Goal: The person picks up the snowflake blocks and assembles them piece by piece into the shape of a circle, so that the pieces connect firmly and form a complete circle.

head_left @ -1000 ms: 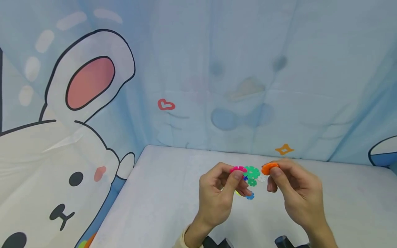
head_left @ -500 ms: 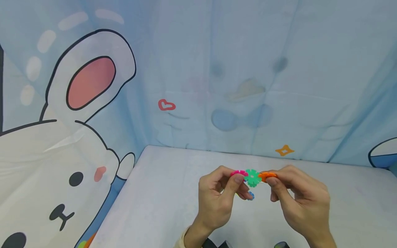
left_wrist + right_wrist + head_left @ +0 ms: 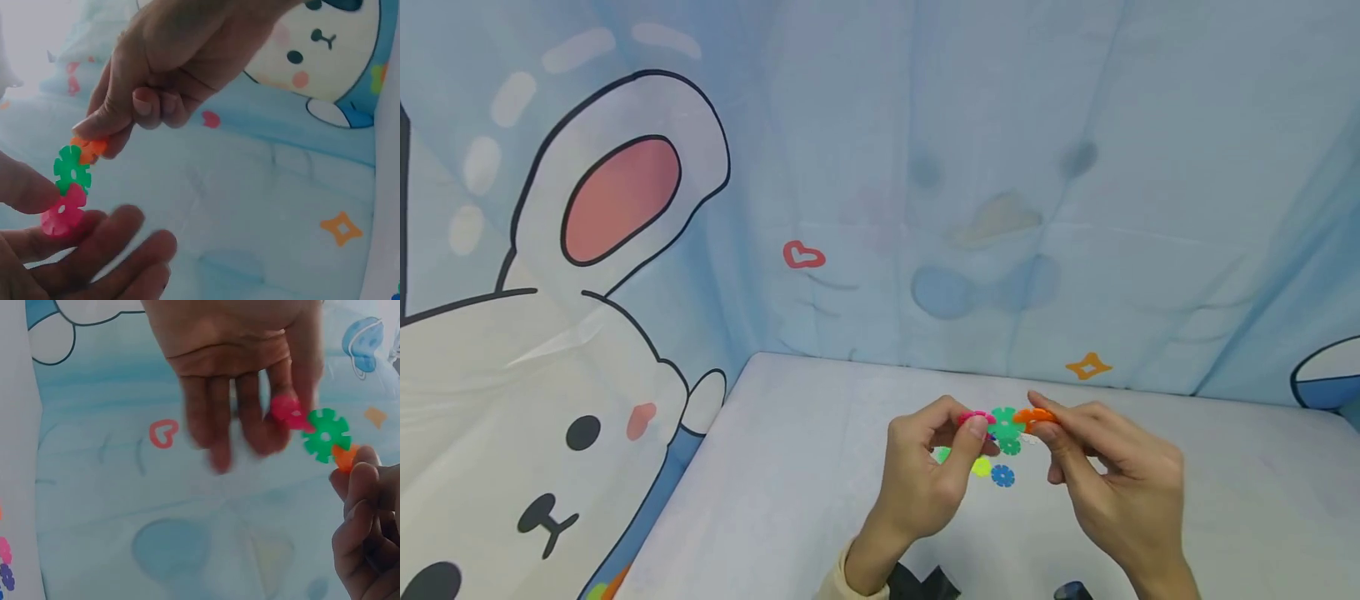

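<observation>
My left hand (image 3: 928,479) pinches a pink notched snowflake disc (image 3: 62,215) between thumb and index finger. A green notched disc (image 3: 327,434) stands edge to edge with the pink one, in line with it. On its other side, an orange notched disc (image 3: 87,149) meets the green rim, pinched by the thumb and fingers of my right hand (image 3: 1120,483). All three discs form a short row held above the white table (image 3: 805,467). How deep the orange notch sits in the green one cannot be told.
Below the hands lie several loose discs, among them a blue disc (image 3: 1003,476), a yellow disc (image 3: 981,467) and a smaller green disc (image 3: 1010,447). A printed blue curtain (image 3: 865,167) hangs behind the table.
The right hand has brought the orange disc leftward from apart to against the green disc. The left hand has stayed nearly in place, its lower fingers now uncovering more table discs.
</observation>
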Tool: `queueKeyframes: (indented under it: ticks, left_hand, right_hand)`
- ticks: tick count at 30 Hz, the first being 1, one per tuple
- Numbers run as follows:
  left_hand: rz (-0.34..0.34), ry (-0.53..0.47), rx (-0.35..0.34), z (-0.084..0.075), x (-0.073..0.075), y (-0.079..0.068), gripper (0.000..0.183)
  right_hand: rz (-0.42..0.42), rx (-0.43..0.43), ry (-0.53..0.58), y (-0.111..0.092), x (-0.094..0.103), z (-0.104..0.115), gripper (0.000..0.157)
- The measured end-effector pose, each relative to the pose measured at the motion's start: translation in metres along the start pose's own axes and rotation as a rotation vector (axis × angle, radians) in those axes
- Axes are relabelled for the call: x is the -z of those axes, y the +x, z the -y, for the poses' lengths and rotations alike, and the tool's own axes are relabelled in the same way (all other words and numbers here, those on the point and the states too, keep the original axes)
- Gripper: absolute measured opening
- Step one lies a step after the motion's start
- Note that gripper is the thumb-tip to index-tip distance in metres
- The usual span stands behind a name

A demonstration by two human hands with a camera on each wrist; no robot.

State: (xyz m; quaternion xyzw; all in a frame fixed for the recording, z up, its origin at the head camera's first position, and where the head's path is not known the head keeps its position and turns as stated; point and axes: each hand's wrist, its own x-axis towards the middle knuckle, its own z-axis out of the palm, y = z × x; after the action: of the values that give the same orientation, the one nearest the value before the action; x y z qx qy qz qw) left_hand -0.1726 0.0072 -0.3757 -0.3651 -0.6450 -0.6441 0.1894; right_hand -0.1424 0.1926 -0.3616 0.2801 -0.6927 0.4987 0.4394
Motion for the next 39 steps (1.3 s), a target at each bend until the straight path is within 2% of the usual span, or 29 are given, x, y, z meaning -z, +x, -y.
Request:
queueKeyframes:
  ticks: [2,3,6,9,12,14,16,18,23,25,28,32,39]
  left_hand:
    - [0.013,0.108,0.055,0.003,0.002,0.001,0.013]
    - [0.03,0.118,0.087,0.004,0.003,0.001,0.019]
    - [0.12,0.01,0.201,0.006,0.007,0.002,0.032]
    - [0.2,-0.123,0.353,0.009,0.008,0.002,0.027]
    - [0.225,-0.151,0.459,0.015,0.008,0.004,0.023]
    - [0.218,-0.141,0.489,0.019,0.009,0.005,0.022]
    - [0.208,-0.142,0.499,0.022,0.01,0.006,0.02]
    - [0.194,-0.151,0.496,0.022,0.012,0.007,0.021]
    - [0.157,-0.195,0.481,0.017,0.015,0.008,0.018]
    - [0.153,-0.218,0.473,0.015,0.015,0.008,0.018]
    - [0.161,-0.261,0.462,0.013,0.015,0.008,0.019]
    - [0.168,-0.304,0.461,0.01,0.015,0.008,0.018]
    - [0.155,-0.348,0.471,0.008,0.012,0.008,0.016]
  right_hand:
    - [0.013,-0.038,-0.05,-0.001,0.001,-0.004,0.025]
    - [0.02,-0.062,-0.068,-0.002,0.001,-0.006,0.029]
    - [0.037,-0.17,-0.12,-0.004,-0.002,-0.012,0.04]
    - [0.043,-0.266,-0.14,-0.008,-0.007,-0.018,0.041]
    - [0.052,-0.302,-0.168,-0.011,-0.011,-0.028,0.035]
    - [0.063,-0.328,-0.19,-0.012,-0.009,-0.039,0.028]
    - [0.115,-0.369,-0.25,-0.015,-0.003,-0.054,0.017]
    - [0.25,-0.487,-0.339,-0.018,0.006,-0.071,0.012]
    - [0.791,-0.788,-0.525,-0.038,0.015,-0.116,0.048]
    - [0.924,-0.846,-0.536,-0.05,0.011,-0.131,0.051]
    - [0.986,-0.883,-0.534,-0.064,0.003,-0.143,0.046]
    - [0.949,-0.877,-0.533,-0.075,-0.005,-0.148,0.04]
    - [0.914,-0.836,-0.466,-0.079,-0.007,-0.15,0.034]
